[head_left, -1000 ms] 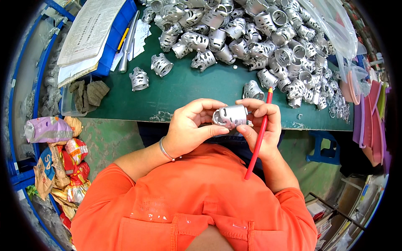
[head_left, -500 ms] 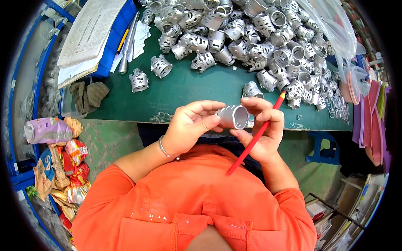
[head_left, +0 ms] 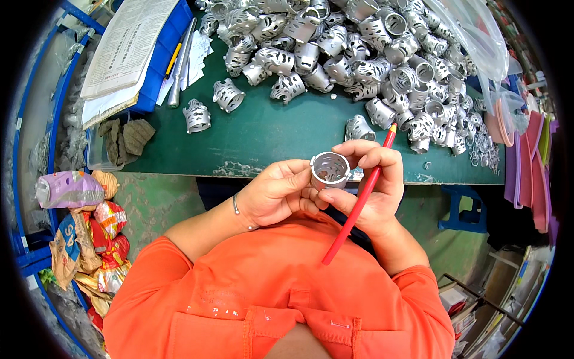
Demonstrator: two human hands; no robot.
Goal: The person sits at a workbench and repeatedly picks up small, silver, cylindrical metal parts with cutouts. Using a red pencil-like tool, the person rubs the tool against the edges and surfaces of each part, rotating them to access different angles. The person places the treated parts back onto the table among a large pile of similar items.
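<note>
Between my two hands I hold a silver metal ring-shaped sleeve (head_left: 330,170) with cut-out slots, its round opening tipped up toward me. My left hand (head_left: 280,190) is closed on its left side, thumb near the rim. My right hand (head_left: 378,184) pinches the sleeve's right side with the thumb and fingertips. A red pencil (head_left: 360,203) also rests in my right hand, lying across the fingers, its yellowish tip pointing up and away. Just beyond my right fingers, a similar sleeve (head_left: 359,128) lies on the green table (head_left: 269,140).
A large heap of silver slotted sleeves (head_left: 353,60) covers the table's far side, with small metal rings (head_left: 483,146) at right. Two sleeves lie apart at left. A blue bin (head_left: 161,60) with papers, a metal rod (head_left: 181,66) and a grey cloth (head_left: 139,136) sit farther left.
The sleeve has turned from lying sideways to having its opening face up toward me. My left hand has shifted slightly lower and right; the red pencil has swung a little left at its tip.
</note>
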